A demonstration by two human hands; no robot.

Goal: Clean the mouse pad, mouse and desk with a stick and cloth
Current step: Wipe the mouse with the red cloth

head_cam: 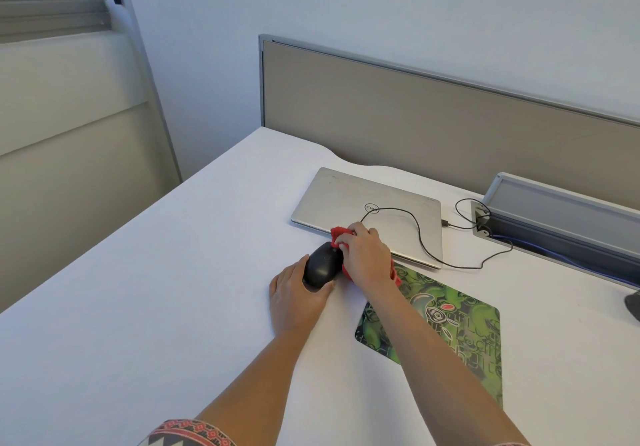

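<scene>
Our left hand [294, 301] grips the rounded black plastic mouse [322, 265] mid-worktop [173, 272]; our right hand [367, 255] presses a bunched red cloth [337, 234] against it. Hard rubbing could tug the thin black cable [419, 234].

Left side: the white desk [138, 272] lies open from the near edge to the far corner, the widest passage.
Middle: the left hand [294, 300] grips the black mouse [322, 265] and the right hand [367, 255] holds a red cloth [337, 234] against it; both forearms cross the near middle.
Far middle: a closed silver laptop [363, 203] lies flat just behind the hands, with a black cable [465, 267] looping over its lid and off to the right.
Far edge: an upright beige partition [415, 109] closes the back.
Right: a flat green mouse pad [460, 334]; a raised grey cable tray [554, 199] beyond it.
</scene>
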